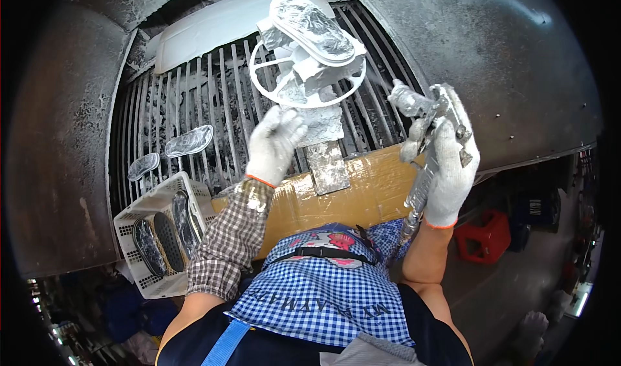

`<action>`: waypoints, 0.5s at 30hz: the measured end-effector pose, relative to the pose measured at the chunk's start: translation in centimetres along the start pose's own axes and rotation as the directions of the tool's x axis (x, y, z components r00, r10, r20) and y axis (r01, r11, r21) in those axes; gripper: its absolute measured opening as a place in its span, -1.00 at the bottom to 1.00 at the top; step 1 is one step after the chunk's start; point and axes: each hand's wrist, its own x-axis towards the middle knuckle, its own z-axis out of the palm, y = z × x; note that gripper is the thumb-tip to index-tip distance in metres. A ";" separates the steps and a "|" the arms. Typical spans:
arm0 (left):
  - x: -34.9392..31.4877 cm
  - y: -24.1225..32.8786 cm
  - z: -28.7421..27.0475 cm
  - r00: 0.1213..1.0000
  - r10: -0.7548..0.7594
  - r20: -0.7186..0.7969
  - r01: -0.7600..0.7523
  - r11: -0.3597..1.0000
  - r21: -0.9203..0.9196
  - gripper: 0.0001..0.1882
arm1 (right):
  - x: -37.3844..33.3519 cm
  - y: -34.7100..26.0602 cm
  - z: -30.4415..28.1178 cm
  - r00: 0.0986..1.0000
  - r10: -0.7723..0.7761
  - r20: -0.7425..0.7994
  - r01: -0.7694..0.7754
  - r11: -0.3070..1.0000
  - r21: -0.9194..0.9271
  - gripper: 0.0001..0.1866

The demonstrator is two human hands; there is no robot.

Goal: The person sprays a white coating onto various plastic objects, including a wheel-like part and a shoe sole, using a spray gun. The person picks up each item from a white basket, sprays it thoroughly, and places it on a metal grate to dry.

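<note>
My right hand (451,159), in a white glove, is closed around a metal spray gun (420,185). The gun's head (411,99) is coated in silvery residue and faces the turntable. My left hand (277,147), gloved too, has its fingers loosely curled at the near rim of a white wheel-shaped turntable (306,102); I see nothing in it, and cannot tell if it touches the rim. On top of the turntable rests a shoe-sole-shaped piece (315,29) with a pale edge and a shiny, crinkled film over its middle.
Metal bars (220,94) form a grate under the turntable, between tall metal side walls (498,62). Two film-covered sole shapes (189,141) lie on the left bars. A white basket (123,230) holds several soles. Taped cardboard (278,214) covers the near edge. A red stool (482,236) stands lower right.
</note>
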 end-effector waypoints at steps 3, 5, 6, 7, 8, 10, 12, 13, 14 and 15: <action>-0.3 -2.2 0.3 0.996 -0.087 0.028 0.088 0.995 -0.041 -0.67 | 0.1 0.2 0.0 0.999 -0.039 0.018 0.041 0.996 -0.085 -0.49; -0.3 -3.2 1.0 0.994 -0.105 0.027 0.106 0.993 -0.046 -0.53 | -0.1 -0.4 0.9 1.000 0.006 -0.014 -0.005 0.999 0.037 -0.48; -0.3 -3.3 1.3 0.994 -0.098 0.047 0.100 0.994 -0.044 -0.51 | 0.0 -0.4 0.8 1.000 0.012 0.019 -0.012 0.999 0.031 -0.48; -0.4 -3.3 1.4 0.994 -0.090 0.067 0.093 0.995 -0.042 -0.49 | 0.1 -0.3 0.5 0.999 0.017 0.052 -0.019 1.000 0.024 -0.48; -0.6 -3.2 1.9 0.992 -0.086 0.088 0.089 0.995 -0.038 -0.46 | 0.2 -0.1 -0.1 0.996 0.024 0.081 -0.025 1.000 0.017 -0.48; -0.5 -2.5 2.4 0.984 -0.080 0.161 0.092 0.993 -0.072 -0.39 | 0.7 0.6 -0.7 0.999 -0.006 0.048 0.011 0.996 -0.086 -0.49; -0.5 -1.4 2.7 0.982 -0.089 0.167 0.103 0.992 -0.072 -0.38 | 0.7 0.2 0.6 0.999 0.028 0.016 -0.029 0.999 0.039 -0.50; -0.2 -1.2 2.1 0.993 -0.083 0.079 0.087 0.995 -0.048 -0.35 | 0.7 0.1 0.8 0.999 0.039 0.004 -0.039 0.994 0.100 -0.51; -0.2 -0.8 1.8 0.993 -0.075 0.092 0.078 0.997 -0.027 -0.34 | 0.9 0.1 0.8 0.998 0.049 0.039 -0.052 0.994 0.092 -0.51; -0.2 -0.5 1.5 0.992 -0.068 0.105 0.069 0.998 -0.007 -0.33 | 1.1 0.2 0.6 0.996 0.058 0.073 -0.064 0.995 0.083 -0.51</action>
